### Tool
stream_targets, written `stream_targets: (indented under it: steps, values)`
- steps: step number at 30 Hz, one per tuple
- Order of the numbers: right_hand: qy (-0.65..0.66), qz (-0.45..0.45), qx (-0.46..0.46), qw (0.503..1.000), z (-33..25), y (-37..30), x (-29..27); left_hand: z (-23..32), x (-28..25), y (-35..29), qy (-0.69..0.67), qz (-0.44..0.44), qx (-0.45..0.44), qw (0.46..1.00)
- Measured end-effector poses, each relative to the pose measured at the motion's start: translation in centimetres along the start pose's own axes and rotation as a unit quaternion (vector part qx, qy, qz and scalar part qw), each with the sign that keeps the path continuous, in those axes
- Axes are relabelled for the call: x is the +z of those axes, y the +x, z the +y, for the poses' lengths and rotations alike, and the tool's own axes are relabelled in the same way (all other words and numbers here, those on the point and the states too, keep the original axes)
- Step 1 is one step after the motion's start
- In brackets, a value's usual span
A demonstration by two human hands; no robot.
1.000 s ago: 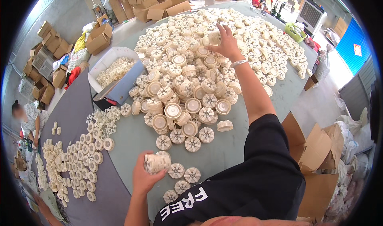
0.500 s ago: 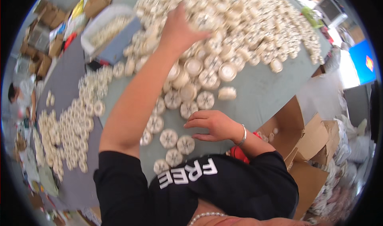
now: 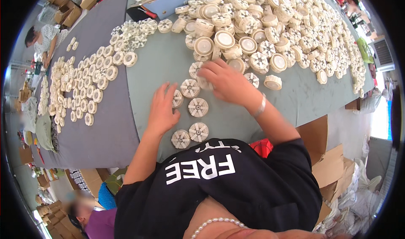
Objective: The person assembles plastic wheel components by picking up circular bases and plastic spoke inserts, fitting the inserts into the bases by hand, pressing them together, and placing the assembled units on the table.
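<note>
My left hand (image 3: pixel 162 112) is low over the table, its thumb and fingers curved around the edge of a cream-white spoked wheel (image 3: pixel 177 99). My right hand (image 3: pixel 228 82) is closed over another wheel (image 3: pixel 205 84) at the near edge of the heap; its fingers hide part of that wheel. Between and below the hands lie several loose spoked wheels: one (image 3: pixel 190 88) by the right fingertips, one (image 3: pixel 198 107) just nearer, and a pair (image 3: pixel 198 131) close to my shirt. A large heap of such wheels (image 3: pixel 253 32) rises beyond my right hand.
Left of me, rows of wheel-shaped pieces (image 3: pixel 84 85) cover the grey-purple cloth. A blue-sided bin (image 3: pixel 173 2) stands at the back. Cardboard boxes (image 3: pixel 327 167) and plastic bags are at the right. One person (image 3: pixel 46 42) works at far left; another (image 3: pixel 90 222) is at lower left.
My left hand has come back from deep in the heap to the loose wheels near me. My right hand has moved forward to the heap's edge. The view has shifted leftward.
</note>
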State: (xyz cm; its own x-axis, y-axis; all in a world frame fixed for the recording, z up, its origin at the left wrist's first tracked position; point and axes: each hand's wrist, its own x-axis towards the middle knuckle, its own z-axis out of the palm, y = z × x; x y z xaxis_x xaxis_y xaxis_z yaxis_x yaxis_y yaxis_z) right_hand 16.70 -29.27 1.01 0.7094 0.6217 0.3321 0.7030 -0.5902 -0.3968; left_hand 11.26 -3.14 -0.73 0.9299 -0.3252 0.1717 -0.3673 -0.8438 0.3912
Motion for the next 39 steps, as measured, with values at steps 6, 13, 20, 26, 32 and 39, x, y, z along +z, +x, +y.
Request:
stream_targets:
  steps: [6,13,20,26,32,39]
  values:
    - [-0.092,-0.117,-0.059,0.987,2.9,6.7,2.5,-1.3,-1.6,-0.3,-0.07,-0.055,-0.11,0.99]
    - [0.068,-0.114,0.076,0.988,-3.6,3.8,5.4,2.3,-4.3,-6.8,-0.115,-0.126,-0.048,0.984]
    - [0.127,-0.101,0.131,0.978,0.1,4.0,0.6,1.1,-3.5,-6.0,-0.119,-0.252,0.074,0.957]
    - [0.101,0.116,0.239,0.959,12.3,3.9,-12.4,0.3,-3.7,-4.8,-0.11,-0.302,0.12,0.939]
    - [-0.216,0.285,0.367,0.859,25.0,3.1,-21.3,1.1,-3.0,-4.4,-0.033,-0.293,0.161,0.942]
    - [0.133,-0.063,0.078,0.986,2.6,-0.6,-5.1,0.9,-2.8,-4.6,-0.092,-0.283,0.116,0.948]
